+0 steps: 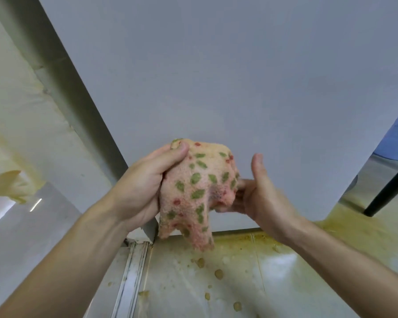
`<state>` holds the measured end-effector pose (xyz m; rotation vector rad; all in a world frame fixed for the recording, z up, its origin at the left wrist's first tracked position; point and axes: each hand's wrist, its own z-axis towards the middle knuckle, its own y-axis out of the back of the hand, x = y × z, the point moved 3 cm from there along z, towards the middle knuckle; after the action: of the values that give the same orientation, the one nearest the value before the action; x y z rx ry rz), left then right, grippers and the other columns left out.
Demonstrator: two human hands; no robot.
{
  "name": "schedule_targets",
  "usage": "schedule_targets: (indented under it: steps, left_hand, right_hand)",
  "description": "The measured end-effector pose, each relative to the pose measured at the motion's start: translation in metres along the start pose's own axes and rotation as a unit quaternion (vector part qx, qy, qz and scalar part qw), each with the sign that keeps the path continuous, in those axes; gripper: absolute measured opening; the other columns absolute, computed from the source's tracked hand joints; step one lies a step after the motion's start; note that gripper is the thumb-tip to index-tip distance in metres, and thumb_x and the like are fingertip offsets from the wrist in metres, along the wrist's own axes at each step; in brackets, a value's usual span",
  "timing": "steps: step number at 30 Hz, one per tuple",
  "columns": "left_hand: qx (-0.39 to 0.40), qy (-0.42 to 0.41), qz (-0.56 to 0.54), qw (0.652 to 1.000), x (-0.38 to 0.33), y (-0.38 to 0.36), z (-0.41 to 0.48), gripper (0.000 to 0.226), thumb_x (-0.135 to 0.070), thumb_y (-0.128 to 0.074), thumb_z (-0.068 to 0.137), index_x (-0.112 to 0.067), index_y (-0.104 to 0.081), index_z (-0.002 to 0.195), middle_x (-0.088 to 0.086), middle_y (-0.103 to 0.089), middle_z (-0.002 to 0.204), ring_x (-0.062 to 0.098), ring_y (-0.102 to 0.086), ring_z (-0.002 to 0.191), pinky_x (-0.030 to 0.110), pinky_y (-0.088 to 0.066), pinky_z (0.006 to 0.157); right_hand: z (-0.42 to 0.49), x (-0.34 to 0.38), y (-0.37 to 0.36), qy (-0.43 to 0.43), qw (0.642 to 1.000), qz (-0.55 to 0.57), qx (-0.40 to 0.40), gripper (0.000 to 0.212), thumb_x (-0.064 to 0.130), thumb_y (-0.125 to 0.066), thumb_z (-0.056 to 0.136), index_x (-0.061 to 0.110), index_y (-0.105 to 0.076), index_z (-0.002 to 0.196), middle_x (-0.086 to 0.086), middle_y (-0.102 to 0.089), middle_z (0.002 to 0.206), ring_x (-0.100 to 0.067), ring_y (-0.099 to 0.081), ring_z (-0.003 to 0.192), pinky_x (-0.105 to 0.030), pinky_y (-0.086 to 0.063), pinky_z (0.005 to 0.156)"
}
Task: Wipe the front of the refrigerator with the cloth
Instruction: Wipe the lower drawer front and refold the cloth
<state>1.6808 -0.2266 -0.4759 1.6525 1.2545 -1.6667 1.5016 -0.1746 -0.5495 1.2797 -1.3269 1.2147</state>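
one cloth (194, 187) (left hand (139, 187), right hand (263, 199))

Single view: wide-angle camera on head, facing forward and steeply down, very near refrigerator (216, 76). White front fills upper and middle frame, edges splayed by lens. Floor (239, 283) along bottom. Forearms enter from lower corners; left hand (145, 187) and right hand (262, 198) hold cloth (193, 187) at centre.

glossy tiled floor (274, 283) under the refrigerator (216, 76), spotted with yellowish stains (218, 273).
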Motion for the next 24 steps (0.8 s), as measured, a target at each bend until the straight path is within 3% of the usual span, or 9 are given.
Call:
schedule_targets:
  steps: [2,3,7,11,14,17,19,21,24]
  left_hand:
    - [-0.033,-0.011,0.044,0.998,-0.003,0.001,0.001,0.044,-0.031,-0.056,0.094,-0.006,-0.067,0.129,0.015,-0.076,0.121,0.026,-0.074,0.112,0.038,-0.062,0.094]
    - [-0.044,-0.017,0.08,0.996,-0.006,0.003,0.001,0.039,-0.03,-0.055,0.099,-0.008,-0.068,0.129,0.012,-0.077,0.12,0.024,-0.074,0.112,0.038,-0.061,0.093]
    - [-0.084,-0.067,0.217,0.97,-0.018,0.007,-0.002,0.025,-0.029,-0.052,0.107,-0.014,-0.07,0.114,-0.006,-0.08,0.095,0.006,-0.075,0.091,0.025,-0.052,0.083]
    - [-0.135,-0.107,0.239,0.956,-0.024,0.014,-0.001,0.022,-0.03,-0.065,0.101,-0.02,-0.055,0.118,-0.002,-0.081,0.089,0.014,-0.076,0.096,0.045,-0.049,0.108]
    - [-0.137,-0.109,0.23,0.957,-0.026,0.016,-0.001,0.034,-0.026,-0.067,0.099,-0.027,-0.05,0.129,0.002,-0.082,0.094,0.016,-0.076,0.101,0.049,-0.044,0.115]
    - [-0.089,-0.096,0.233,0.964,-0.029,0.014,-0.003,0.032,-0.021,-0.065,0.099,-0.025,-0.06,0.13,0.004,-0.081,0.092,0.015,-0.076,0.095,0.039,-0.051,0.103]
    - [-0.065,-0.089,0.242,0.964,-0.031,0.014,-0.003,0.031,-0.015,-0.066,0.097,-0.022,-0.066,0.127,0.004,-0.081,0.092,0.014,-0.077,0.094,0.028,-0.057,0.087]
    - [-0.048,-0.079,0.255,0.963,-0.032,0.013,-0.005,0.031,-0.01,-0.067,0.095,-0.021,-0.069,0.125,0.004,-0.081,0.097,0.015,-0.077,0.093,0.022,-0.06,0.074]
    - [-0.032,-0.068,0.272,0.959,-0.032,0.012,-0.006,0.033,-0.006,-0.065,0.097,-0.024,-0.071,0.124,0.007,-0.08,0.104,0.021,-0.078,0.097,0.026,-0.063,0.075]
  right_hand:
    - [0.004,0.002,0.001,0.023,0.995,0.089,-0.03,0.085,0.08,-0.03,0.095,0.012,-0.075,0.118,-0.011,-0.079,0.115,-0.024,-0.074,0.114,-0.041,-0.054,0.107]
    - [0.005,0.005,0.003,0.041,0.994,0.087,-0.048,0.076,0.076,-0.046,0.096,0.009,-0.074,0.12,-0.011,-0.079,0.116,-0.024,-0.074,0.114,-0.043,-0.054,0.107]
    - [0.002,0.021,0.008,0.07,0.992,0.032,-0.103,0.047,0.047,-0.078,0.089,0.003,-0.074,0.104,-0.009,-0.081,0.098,-0.019,-0.078,0.097,-0.043,-0.056,0.106]
    - [-0.005,0.037,0.009,0.092,0.978,0.019,-0.187,0.047,0.039,-0.08,0.086,0.016,-0.055,0.119,-0.011,-0.081,0.082,-0.023,-0.079,0.083,-0.04,-0.059,0.089]
    - [-0.01,0.049,0.014,0.143,0.962,-0.06,-0.224,0.037,0.044,-0.079,0.087,0.03,-0.064,0.118,-0.015,-0.076,0.072,-0.018,-0.075,0.072,-0.027,-0.058,0.076]
    - [-0.009,0.054,0.018,0.13,0.973,-0.114,-0.153,0.038,0.058,-0.074,0.081,0.029,-0.078,0.106,-0.006,-0.079,0.076,-0.016,-0.074,0.077,-0.032,-0.055,0.084]
    - [-0.007,0.053,0.022,0.116,0.967,-0.198,-0.107,0.042,0.066,-0.072,0.075,0.034,-0.08,0.101,0.003,-0.074,0.072,-0.015,-0.066,0.066,-0.033,-0.048,0.071]
    - [-0.005,0.049,0.024,0.11,0.952,-0.274,-0.084,0.049,0.073,-0.073,0.068,0.041,-0.079,0.105,0.007,-0.067,0.081,-0.009,-0.059,0.069,-0.03,-0.047,0.07]
    - [-0.005,0.045,0.016,0.128,0.938,-0.315,-0.064,0.059,0.075,-0.074,0.064,0.045,-0.072,0.114,0.01,-0.061,0.106,-0.005,-0.062,0.097,-0.032,-0.056,0.091]
